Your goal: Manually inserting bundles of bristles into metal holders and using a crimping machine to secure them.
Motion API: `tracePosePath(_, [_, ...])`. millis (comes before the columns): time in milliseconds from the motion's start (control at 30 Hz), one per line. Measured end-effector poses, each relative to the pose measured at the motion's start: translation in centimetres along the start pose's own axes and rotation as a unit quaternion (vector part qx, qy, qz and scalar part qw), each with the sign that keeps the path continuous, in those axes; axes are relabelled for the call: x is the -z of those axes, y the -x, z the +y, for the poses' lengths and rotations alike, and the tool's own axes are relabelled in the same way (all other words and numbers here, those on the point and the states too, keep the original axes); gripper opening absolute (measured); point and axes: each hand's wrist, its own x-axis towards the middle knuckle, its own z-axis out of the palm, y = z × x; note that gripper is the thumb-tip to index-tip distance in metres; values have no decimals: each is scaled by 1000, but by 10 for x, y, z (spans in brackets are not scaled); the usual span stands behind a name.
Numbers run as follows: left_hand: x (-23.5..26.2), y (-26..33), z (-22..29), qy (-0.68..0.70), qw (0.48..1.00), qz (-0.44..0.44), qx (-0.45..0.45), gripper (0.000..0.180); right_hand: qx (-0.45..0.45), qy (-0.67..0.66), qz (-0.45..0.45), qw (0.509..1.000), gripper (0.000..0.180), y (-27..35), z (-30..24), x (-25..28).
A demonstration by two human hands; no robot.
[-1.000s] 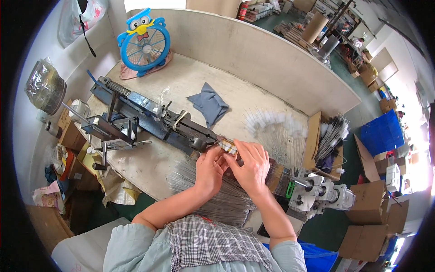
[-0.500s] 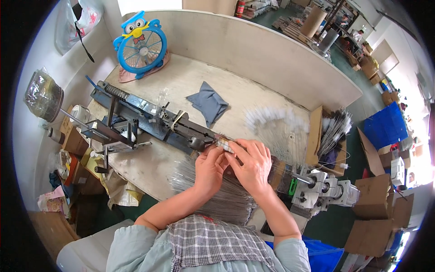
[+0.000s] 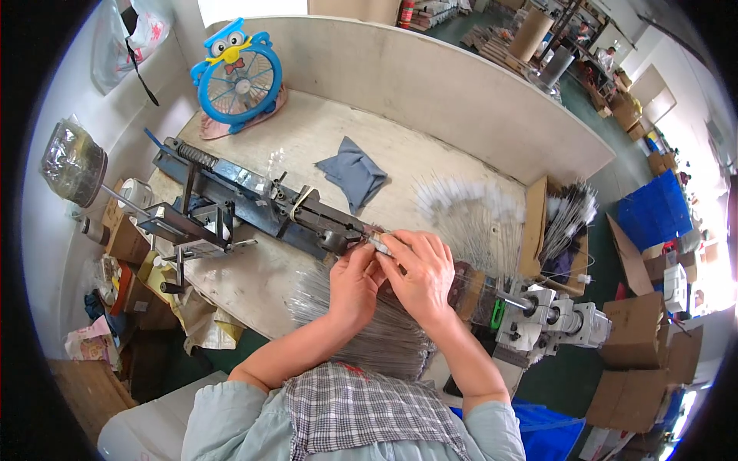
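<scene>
At the right end of a long dark metal bench machine (image 3: 265,203), both my hands come together. My left hand (image 3: 354,288) is closed in a pinch, thumb and fingertips meeting beside the machine's round black part (image 3: 334,242). My right hand (image 3: 424,276) bends over from the right, its thumb and forefinger closed close to the left fingertips. A small whitish piece or wrapping (image 3: 378,244) shows at the fingertips; I cannot tell which. What the fingers hold is hidden. Under my wrists lies a thick bundle of thin silvery rods or wires (image 3: 384,334).
More thin rods with whitish ends (image 3: 469,211) lie fanned out on the table, near a cardboard box (image 3: 536,223) holding others. A grey cloth (image 3: 354,173) and a blue fan (image 3: 240,84) are farther back. A silver motor unit (image 3: 550,319) stands at the right.
My right hand has shifted slightly left and up, and its fingers have bent a little more. My left hand stays almost in place, still pinching.
</scene>
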Motion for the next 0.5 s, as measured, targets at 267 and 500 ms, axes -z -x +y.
tracePosePath(267, [2,-1,-4,-12,1000,-8,-2,11,12,8,-3,1000,27,6,8,3])
tracePosePath(500, [-1,-4,-1,-12,1000,-5,-8,10,12,1,-18,1000,30,1,7,16])
